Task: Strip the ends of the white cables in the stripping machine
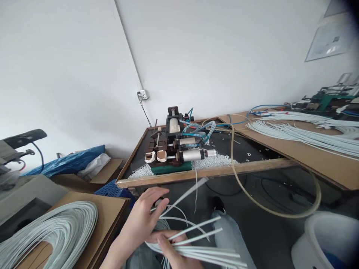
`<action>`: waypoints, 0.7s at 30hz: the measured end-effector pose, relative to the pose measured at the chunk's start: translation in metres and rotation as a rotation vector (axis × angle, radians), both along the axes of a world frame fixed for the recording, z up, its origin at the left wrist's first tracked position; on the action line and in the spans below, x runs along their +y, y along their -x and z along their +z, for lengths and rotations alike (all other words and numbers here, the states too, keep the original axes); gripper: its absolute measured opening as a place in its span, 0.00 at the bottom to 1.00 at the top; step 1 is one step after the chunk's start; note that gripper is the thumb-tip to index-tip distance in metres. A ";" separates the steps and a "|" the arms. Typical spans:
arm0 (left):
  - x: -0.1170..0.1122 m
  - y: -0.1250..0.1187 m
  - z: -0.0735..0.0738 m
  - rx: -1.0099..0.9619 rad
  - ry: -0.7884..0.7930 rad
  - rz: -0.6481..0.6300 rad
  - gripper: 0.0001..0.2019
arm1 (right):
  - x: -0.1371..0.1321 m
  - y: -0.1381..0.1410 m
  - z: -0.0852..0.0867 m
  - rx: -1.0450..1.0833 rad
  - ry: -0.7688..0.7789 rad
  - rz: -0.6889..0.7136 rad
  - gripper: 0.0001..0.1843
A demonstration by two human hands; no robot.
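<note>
My right hand (175, 248), low in the middle of the view, is closed around a bundle of white cables (207, 251). Their ends fan out to the right over my leg. Just above and left of it is my left hand (144, 211). Its thumb and fingers are curved and apart, with no cable visibly pinched between the tips. Beside that thumb, several other white strands (183, 196) slant up and right. More of the bundle hangs below my hands, partly hidden by them.
A pneumatic machine (179, 142) with silver cylinders sits on a wood-edged bench (207, 172) strewn with white scraps. Coiled white cable (75, 224) lies on cardboard at left; more cables (297, 130) lie at right. A yellowish hose (234, 157) loops down near a white bin (311, 239).
</note>
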State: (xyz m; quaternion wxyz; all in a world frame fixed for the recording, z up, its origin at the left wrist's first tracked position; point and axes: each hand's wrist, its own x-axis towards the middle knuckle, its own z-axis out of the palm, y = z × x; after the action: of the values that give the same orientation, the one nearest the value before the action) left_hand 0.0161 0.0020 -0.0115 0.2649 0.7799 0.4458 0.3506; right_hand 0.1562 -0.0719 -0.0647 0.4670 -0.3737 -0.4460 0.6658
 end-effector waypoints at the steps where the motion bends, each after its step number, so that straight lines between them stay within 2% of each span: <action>1: -0.006 -0.003 0.004 0.040 -0.016 -0.045 0.14 | -0.001 -0.003 0.007 -0.052 -0.021 0.002 0.28; 5: -0.024 -0.015 0.020 0.083 0.165 -0.364 0.12 | 0.003 -0.014 0.025 -0.340 -0.192 0.061 0.16; 7: -0.029 -0.019 0.024 0.116 0.205 -0.437 0.13 | 0.005 -0.016 0.029 -0.375 -0.305 0.069 0.13; 8: -0.031 -0.020 0.024 0.124 0.198 -0.432 0.14 | 0.007 -0.016 0.030 -0.364 -0.333 0.052 0.12; 10: -0.030 -0.018 0.022 0.085 0.171 -0.337 0.15 | 0.009 -0.015 0.029 -0.313 -0.302 0.027 0.12; 12: -0.026 -0.015 0.017 -0.021 0.179 -0.192 0.16 | 0.010 -0.012 0.025 -0.215 -0.196 0.047 0.18; 14: -0.017 -0.010 0.013 -0.156 0.202 -0.059 0.17 | 0.009 -0.007 0.017 -0.060 -0.088 0.067 0.22; 17: 0.001 -0.004 0.008 -0.324 0.185 0.082 0.17 | 0.005 0.001 0.003 0.129 0.053 0.024 0.28; 21: 0.029 -0.002 0.002 -0.446 0.124 0.221 0.18 | -0.001 0.005 -0.008 0.141 0.130 0.045 0.36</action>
State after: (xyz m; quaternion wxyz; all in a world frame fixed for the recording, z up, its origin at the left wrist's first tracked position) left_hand 0.0184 0.0307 -0.0091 0.3639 0.6120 0.4797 0.5127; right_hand 0.1515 -0.0734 -0.0726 0.4570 -0.3453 -0.3760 0.7284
